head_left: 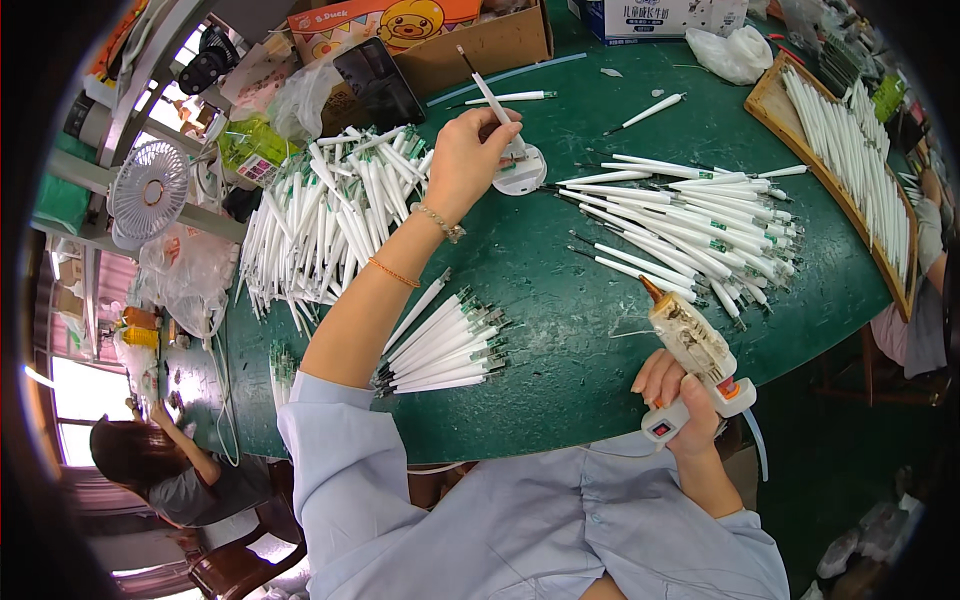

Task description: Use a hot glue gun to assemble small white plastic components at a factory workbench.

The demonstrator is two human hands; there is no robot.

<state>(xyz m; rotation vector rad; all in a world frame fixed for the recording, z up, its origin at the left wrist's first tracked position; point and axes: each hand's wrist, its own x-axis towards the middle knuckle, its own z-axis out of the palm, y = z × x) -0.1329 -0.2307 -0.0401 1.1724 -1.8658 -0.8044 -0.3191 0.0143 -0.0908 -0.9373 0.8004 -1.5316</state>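
My left hand [465,160] is closed on a slim white tube [486,92] with a thin dark tip pointing up. The tube's lower end is at a small round white base [522,180] on the table; whether they touch I cannot tell. A hot glue gun [696,340] is gripped in my right hand [688,408], its brown nozzle pointing up and left toward the near tubes. Between the hands and to the right lies a heap of white tubes [690,220] with green ends. Another large heap [320,225] lies left of my left hand, and a smaller fanned row [445,350] near my left elbow.
A wooden tray [785,118] of white tubes stands at the right. Along the back are a dark phone [378,85], a cardboard box [480,45] and a plastic bag [733,55]. A small fan [150,193] is at left. Another person [190,470] sits lower left.
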